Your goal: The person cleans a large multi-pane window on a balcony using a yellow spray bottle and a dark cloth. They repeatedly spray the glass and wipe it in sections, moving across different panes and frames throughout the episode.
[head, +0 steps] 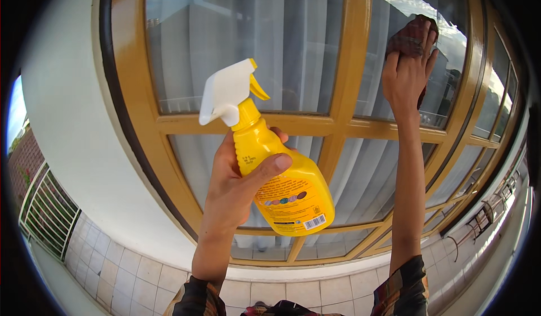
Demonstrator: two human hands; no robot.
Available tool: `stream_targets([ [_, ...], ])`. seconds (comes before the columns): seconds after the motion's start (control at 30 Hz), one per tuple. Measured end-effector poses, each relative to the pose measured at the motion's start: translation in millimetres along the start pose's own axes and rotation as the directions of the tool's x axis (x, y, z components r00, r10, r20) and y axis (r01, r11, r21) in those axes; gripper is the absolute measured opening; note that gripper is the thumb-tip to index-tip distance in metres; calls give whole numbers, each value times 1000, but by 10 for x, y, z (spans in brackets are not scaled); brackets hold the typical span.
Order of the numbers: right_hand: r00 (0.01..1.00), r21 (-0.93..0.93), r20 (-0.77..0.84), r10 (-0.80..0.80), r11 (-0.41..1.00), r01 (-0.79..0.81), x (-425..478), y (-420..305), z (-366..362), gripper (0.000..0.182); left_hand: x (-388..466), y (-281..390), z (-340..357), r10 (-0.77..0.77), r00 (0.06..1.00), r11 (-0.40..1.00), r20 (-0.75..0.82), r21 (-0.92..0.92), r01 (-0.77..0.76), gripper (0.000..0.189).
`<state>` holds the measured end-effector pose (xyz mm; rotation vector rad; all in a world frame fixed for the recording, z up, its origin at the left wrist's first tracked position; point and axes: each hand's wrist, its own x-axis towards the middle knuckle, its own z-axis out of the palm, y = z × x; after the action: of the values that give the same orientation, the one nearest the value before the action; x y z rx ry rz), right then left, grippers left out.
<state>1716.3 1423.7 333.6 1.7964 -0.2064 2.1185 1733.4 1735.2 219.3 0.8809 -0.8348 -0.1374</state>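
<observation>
My left hand (236,180) grips a yellow plastic spray bottle (310,180) around its body, thumb across the front. The bottle tilts to the left, and its white spray head (228,89) with a yellow trigger (258,88) points up and away from my fingers. Its back label bears small writing and a barcode. Higher up on the right, my right hand (408,79) presses a crumpled dark maroon cloth (410,37) flat to the upper right window pane (376,92). Part of the cloth hangs below, behind my wrist.
Brown-painted window frames (351,54) divide the panes, with pale curtains (236,41) behind the glass. A white wall (84,117) stands at left, beyond it a white metal railing (48,208). Tiles (270,291) cover the floor. A metal rack (486,214) sits far right.
</observation>
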Motion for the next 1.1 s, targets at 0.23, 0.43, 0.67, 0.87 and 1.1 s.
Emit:
stream_targets([
  [0.23,986,110,74,-152,983,144,125,78,-265,25,210,-233,98,144,980,988,134,-69,-136,52],
  [0.43,970,363,2,-245,904,228,163,281,-159,22,241,-420,540,222,958,972,180,31,-232,45],
  [0.67,967,230,-82,-242,939,254,273,1111,-75,33,171,-501,1170,257,966,958,17,127,-257,35],
  [0.87,969,195,-99,-228,950,244,72,873,-184,36,103,-532,1538,202,971,892,-125,432,-130,41],
  [1.1,972,353,-40,-232,907,231,-76,1007,-224,45,260,-538,1941,250,966,836,-73,520,-177,50],
])
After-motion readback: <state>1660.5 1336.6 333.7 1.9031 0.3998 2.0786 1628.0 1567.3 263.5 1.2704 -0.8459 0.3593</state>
